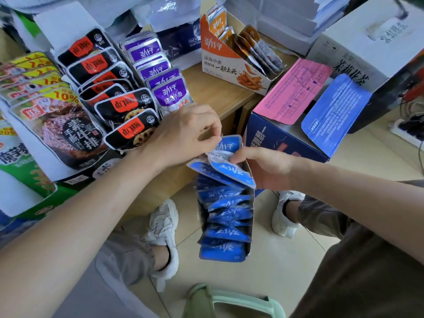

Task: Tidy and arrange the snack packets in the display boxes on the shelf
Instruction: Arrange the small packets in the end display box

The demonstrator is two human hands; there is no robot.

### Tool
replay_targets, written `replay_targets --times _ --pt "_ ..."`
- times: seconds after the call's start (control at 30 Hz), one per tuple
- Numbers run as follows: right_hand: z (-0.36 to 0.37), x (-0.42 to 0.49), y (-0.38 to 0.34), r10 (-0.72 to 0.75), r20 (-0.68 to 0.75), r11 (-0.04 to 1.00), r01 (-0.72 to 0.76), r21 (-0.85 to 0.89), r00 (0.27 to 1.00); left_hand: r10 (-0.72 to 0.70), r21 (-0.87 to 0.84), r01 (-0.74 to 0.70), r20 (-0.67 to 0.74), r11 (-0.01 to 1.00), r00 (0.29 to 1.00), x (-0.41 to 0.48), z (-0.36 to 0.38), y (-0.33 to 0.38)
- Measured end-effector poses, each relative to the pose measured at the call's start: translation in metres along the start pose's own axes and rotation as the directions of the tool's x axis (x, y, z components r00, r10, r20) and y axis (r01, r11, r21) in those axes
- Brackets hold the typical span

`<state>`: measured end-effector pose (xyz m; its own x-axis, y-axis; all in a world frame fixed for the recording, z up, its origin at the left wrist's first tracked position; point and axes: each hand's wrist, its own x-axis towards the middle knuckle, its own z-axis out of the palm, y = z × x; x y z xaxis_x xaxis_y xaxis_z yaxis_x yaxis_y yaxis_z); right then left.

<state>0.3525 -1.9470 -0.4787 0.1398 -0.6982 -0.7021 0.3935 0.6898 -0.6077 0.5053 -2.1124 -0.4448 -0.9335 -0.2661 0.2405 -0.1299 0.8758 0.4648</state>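
Two hands: left hand (183,134), right hand (263,167). Six black-and-red packets (125,103), at least five purple packets (172,92), and roughly ten overlapping blue packets (226,234). One orange display box (220,65). Two white shoes (164,226).

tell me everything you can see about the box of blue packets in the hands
The narrow cardboard display box is held tilted above the floor, beside the shelf edge, open side up. A row of glossy blue packets with white lettering fills it, overlapping. The right hand grips its far end; the left hand pinches the top packet there.
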Motion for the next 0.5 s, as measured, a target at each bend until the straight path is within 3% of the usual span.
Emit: replay_targets --times 0.1,0.17,0.33,0.4,0.5 --pt "0.006 -0.002 -0.004 0.011 0.002 1.000 -0.011 -0.016 1.000 -0.054 -0.056 0.052 -0.034 0.997 0.998 -0.001 -0.001 0.002" --pt "0.005 -0.003 -0.005 0.036 -0.089 0.999 -0.035 0.016 0.995 -0.102 -0.100 0.097 -0.038 0.990 0.994 -0.002 -0.004 0.005" --pt "-0.001 -0.001 0.007 -0.088 -0.161 0.994 0.076 -0.083 0.983 -0.236 -0.305 0.241 0.054 0.922 0.970 0.001 -0.016 0.007" --pt "0.002 -0.004 0.004 -0.092 -0.127 0.989 0.076 -0.124 0.988 -0.263 -0.407 0.307 0.160 0.861 0.951 0.002 -0.019 0.009" --pt "0.002 -0.006 0.000 -0.121 -0.124 0.981 0.100 -0.164 0.985 -0.302 -0.582 0.427 0.305 0.692 0.903 0.002 -0.023 0.014"
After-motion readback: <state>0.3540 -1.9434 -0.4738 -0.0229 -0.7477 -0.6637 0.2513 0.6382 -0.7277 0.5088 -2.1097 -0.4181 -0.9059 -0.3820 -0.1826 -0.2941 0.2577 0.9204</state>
